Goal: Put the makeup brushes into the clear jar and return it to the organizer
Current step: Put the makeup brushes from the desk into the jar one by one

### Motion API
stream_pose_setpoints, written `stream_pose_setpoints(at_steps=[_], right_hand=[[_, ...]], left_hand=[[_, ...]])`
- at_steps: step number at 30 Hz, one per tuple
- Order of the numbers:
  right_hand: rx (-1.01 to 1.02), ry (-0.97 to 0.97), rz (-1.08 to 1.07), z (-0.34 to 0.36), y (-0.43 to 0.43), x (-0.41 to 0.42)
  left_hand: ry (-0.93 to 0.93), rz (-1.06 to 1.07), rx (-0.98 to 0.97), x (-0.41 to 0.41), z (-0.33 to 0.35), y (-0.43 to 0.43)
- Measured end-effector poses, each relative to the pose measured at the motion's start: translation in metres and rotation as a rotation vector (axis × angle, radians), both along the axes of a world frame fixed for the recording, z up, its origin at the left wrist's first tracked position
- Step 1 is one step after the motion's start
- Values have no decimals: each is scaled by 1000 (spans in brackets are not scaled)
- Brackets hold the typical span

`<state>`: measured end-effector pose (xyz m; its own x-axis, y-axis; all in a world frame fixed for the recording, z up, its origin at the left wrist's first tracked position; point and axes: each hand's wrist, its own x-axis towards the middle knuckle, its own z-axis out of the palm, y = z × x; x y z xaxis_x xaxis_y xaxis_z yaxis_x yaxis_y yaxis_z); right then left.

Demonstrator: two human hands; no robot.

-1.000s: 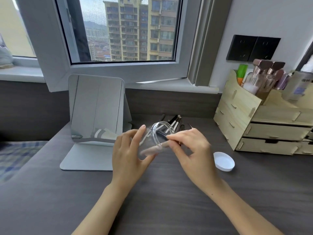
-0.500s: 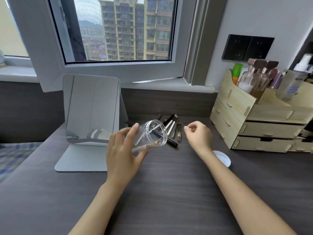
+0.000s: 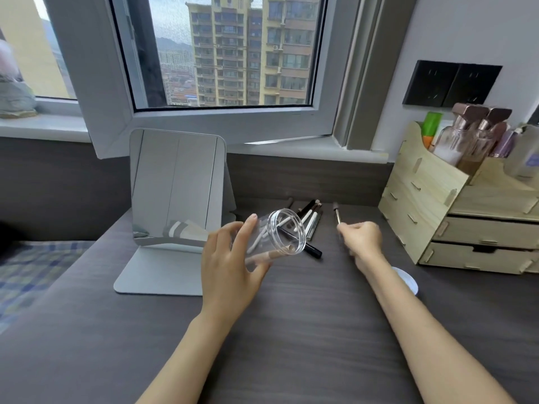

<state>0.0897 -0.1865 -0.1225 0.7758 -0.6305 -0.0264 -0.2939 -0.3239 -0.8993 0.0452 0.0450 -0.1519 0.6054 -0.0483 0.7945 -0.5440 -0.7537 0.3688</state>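
Clear plastic, the jar (image 3: 272,242) is held tilted above the desk (image 3: 306,330), its open mouth turned up and toward the organizer (image 3: 423,199). The left hand (image 3: 230,266) is clamped round the jar's body, fingers over the top and thumb beneath. At least one tan-handled brush (image 3: 275,253) lies inside the jar, low along its wall.

Behind the jar, a cluster of brushes (image 3: 310,220) lies on the desk, black and white handles side by side, and a black pen-like stick (image 3: 312,250) juts out beside the jar's mouth. To the jar's right, the right hand (image 3: 363,240) is closed on the lower end of a single brush (image 3: 336,214), whose dark tip points away toward the wall; the hand is blurred, so the exact grip cannot be told.

The wooden organizer stands further right of the jar against the wall, bottles (image 3: 466,135) upright in its top compartments and drawers below. A white lid (image 3: 407,282) lies on the desk between the right forearm and the organizer. Left of the jar a standing mirror (image 3: 175,191) faces forward.
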Motion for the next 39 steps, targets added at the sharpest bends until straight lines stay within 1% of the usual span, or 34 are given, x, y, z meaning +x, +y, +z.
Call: stream_pose_setpoints(at_steps=[2,3,5,7,9,11,16,18,21,25,27,31,35,37,39], right_hand=[[356,-206,92,14,-3,-18],[476,-294,151,24,0,-30],[637,-444,294,44,12,-56],[726,-534,436,58,27,-79],[696,-574,504,66,40,-95],[580,-567,544,70,54,-105],[263,-410,632,65,74,-108],[149,-368,636,61,77,-104],[-10,-346,578,58,74,-100],[-85,-364,476,55,68,-96],[-105,-349,471,53,65,-93],[-28,-347,521,46,62,-92],[-22,-365,590,43,56,-97],[33,-362,628,42,49,-100],[68,-367,553,38,39,-97]], left_hand=[[-6,-3,-9,-1,0,-2],[-10,-3,-13,-1,0,-2],[-19,-9,-12,-2,0,-4],[-27,-19,-3,-2,-1,-4],[-19,-15,-3,-3,0,-4],[-10,-7,-14,-5,1,-3],[7,-10,-9,-6,2,0],[19,-11,15,-6,1,1],[22,-24,31,-6,0,0],[22,-31,24,-5,0,0],[23,-31,32,-4,-1,0],[19,-33,61,-3,-3,0],[23,-30,61,-1,-5,0],[17,-32,62,-1,-6,-1],[12,-37,63,0,-7,-2]])
